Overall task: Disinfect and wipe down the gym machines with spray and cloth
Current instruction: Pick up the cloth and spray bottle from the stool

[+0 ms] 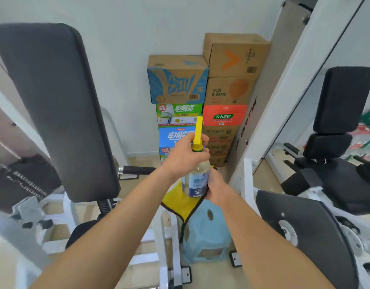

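1. The spray bottle (197, 180) is held upright in mid-air between both hands, above a light blue plastic stool (207, 232).
2. The left hand (185, 156) is closed around the bottle's neck, just below the yellow spray head (198, 130), which points up and away from the person.
3. The right hand (216, 184) is wrapped around the lower body of the bottle from the right side and also pinches the yellow cloth (180, 202) against it.
4. The cloth, edged in dark trim, hangs down from the bottle's base, and its lower corner drapes over the left side of the stool's top.
5. A large black back pad (52, 109) stands tilted on the left, close beside the left forearm, on a white metal frame (54, 217).
6. A black handle bar (138, 170) sticks out from behind that pad toward the left wrist.
7. Another black padded part (309, 232) with a round silver knob sits at the lower right, just beside the right forearm.
8. Straight ahead, stacked cardboard drink boxes (200, 97) fill the corner against the pale wall.
9. A white upright post (284, 97) rises on the right; beyond it, more black pads (342, 101) appear in what looks like a mirror.
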Available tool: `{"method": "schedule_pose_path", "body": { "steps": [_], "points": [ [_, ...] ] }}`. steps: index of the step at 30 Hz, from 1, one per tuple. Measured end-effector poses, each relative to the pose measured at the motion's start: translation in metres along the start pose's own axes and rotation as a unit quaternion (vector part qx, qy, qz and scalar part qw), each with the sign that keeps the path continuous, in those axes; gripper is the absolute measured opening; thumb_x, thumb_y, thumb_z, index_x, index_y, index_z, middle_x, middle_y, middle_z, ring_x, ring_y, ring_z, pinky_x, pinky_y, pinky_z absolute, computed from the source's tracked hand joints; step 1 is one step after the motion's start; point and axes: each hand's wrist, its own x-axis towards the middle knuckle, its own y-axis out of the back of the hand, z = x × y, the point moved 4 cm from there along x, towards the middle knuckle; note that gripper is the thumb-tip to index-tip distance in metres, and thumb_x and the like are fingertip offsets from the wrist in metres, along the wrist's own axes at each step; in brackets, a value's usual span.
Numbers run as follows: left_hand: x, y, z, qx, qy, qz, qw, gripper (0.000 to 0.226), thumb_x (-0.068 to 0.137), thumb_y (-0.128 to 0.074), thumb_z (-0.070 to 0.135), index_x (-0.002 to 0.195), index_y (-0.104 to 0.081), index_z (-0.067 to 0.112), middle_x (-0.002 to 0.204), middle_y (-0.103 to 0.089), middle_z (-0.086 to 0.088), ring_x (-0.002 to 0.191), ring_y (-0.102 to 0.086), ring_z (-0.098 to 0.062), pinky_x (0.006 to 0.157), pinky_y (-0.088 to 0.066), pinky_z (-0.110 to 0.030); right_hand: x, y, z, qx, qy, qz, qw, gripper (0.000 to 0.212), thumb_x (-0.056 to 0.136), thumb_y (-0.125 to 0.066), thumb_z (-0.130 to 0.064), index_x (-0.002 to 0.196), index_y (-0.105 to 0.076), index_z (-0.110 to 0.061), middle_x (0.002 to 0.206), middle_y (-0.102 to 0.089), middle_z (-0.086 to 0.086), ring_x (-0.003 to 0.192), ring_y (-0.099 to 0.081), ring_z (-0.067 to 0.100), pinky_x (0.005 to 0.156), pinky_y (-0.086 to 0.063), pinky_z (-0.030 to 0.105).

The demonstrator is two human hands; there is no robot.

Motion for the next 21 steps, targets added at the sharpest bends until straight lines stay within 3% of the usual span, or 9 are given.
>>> {"method": "schedule_pose_path", "body": {
  "steps": [2,3,4,6,8,11,14,17,21],
  "points": [
    [-0.015,0.025,-0.002,0.006,-0.013,0.126,0.992,0.022,0.080,-0.076,0.020,0.098,-0.064,0.018,0.091,-0.065,0.003,0.084,-0.064,-0.017,0.084,-0.053,-0.033,-0.005,-0.027,0.000,-0.052,0.020,-0.026,0.998,0.024,0.103,-0.046,-0.022,0.101,-0.065,-0.007,0.092,-0.066,0.009,0.074,-0.062,0.016,0.060,-0.054,0.019],
    [-0.023,0.038,-0.003,-0.008,-0.008,0.185,0.983,0.024,0.079,-0.078,0.025,0.095,-0.063,0.016,0.087,-0.066,0.002,0.079,-0.067,-0.019,0.078,-0.053,-0.031,-0.006,-0.040,0.001,-0.089,0.033,-0.046,0.994,0.024,0.096,-0.057,-0.027,0.107,-0.065,-0.008,0.098,-0.068,0.010,0.079,-0.066,0.018,0.069,-0.058,0.021],
    [-0.033,0.051,-0.004,-0.026,0.001,0.239,0.971,0.027,0.079,-0.080,0.027,0.094,-0.061,0.014,0.085,-0.066,-0.001,0.074,-0.069,-0.020,0.070,-0.054,-0.028,-0.006,-0.051,0.005,-0.132,0.036,-0.061,0.989,0.030,0.085,-0.064,-0.033,0.107,-0.067,-0.011,0.103,-0.071,0.010,0.088,-0.070,0.024,0.083,-0.060,0.031],
    [-0.056,0.076,-0.005,-0.064,0.012,0.320,0.945,0.028,0.085,-0.078,0.019,0.095,-0.053,0.015,0.086,-0.063,-0.003,0.061,-0.070,-0.013,0.064,-0.053,-0.028,-0.016,-0.071,0.015,-0.178,0.033,-0.080,0.980,0.020,0.082,-0.065,-0.032,0.089,-0.069,-0.014,0.097,-0.074,0.009,0.098,-0.070,0.033,0.096,-0.055,0.050],
    [-0.075,0.099,-0.007,-0.100,0.014,0.368,0.924,0.030,0.089,-0.074,0.014,0.100,-0.046,0.020,0.089,-0.059,0.003,0.050,-0.066,-0.007,0.071,-0.054,-0.034,-0.044,-0.093,0.017,-0.203,0.020,-0.114,0.972,0.017,0.091,-0.061,-0.025,0.078,-0.068,-0.016,0.099,-0.075,0.012,0.106,-0.068,0.038,0.099,-0.052,0.050],
    [-0.102,0.131,-0.006,-0.121,0.022,0.392,0.912,0.029,0.090,-0.067,0.011,0.109,-0.051,0.024,0.097,-0.061,0.002,0.051,-0.064,-0.009,0.077,-0.056,-0.038,-0.077,-0.123,0.022,-0.282,0.032,-0.143,0.948,0.021,0.101,-0.048,-0.027,0.096,-0.066,-0.018,0.131,-0.063,0.015,0.124,-0.057,0.035,0.099,-0.048,0.039],
    [-0.122,0.160,0.002,-0.142,0.046,0.389,0.909,0.016,0.091,-0.062,0.006,0.088,-0.057,0.021,0.089,-0.062,-0.005,0.065,-0.061,-0.018,0.074,-0.051,-0.037,-0.095,-0.152,0.032,-0.294,0.039,-0.166,0.941,0.039,0.100,-0.047,-0.030,0.127,-0.062,-0.007,0.133,-0.062,0.015,0.123,-0.058,0.034,0.098,-0.048,0.037],
    [-0.133,0.190,0.008,-0.162,0.059,0.393,0.903,0.008,0.092,-0.061,0.008,0.091,-0.062,0.015,0.082,-0.060,-0.004,0.073,-0.055,-0.022,0.069,-0.047,-0.034,-0.103,-0.177,0.043,-0.302,0.026,-0.180,0.936,0.034,0.093,-0.054,-0.031,0.109,-0.072,-0.009,0.109,-0.074,0.013,0.104,-0.069,0.029,0.100,-0.053,0.042],
    [-0.145,0.222,0.008,-0.197,0.052,0.369,0.907,0.019,0.093,-0.060,0.011,0.109,-0.069,0.016,0.103,-0.071,-0.003,0.080,-0.057,-0.017,0.069,-0.049,-0.030,-0.118,-0.203,0.044,-0.289,0.013,-0.193,0.937,0.030,0.095,-0.050,-0.027,0.102,-0.074,-0.009,0.097,-0.076,0.012,0.096,-0.072,0.028,0.095,-0.057,0.042]
  ]
}}
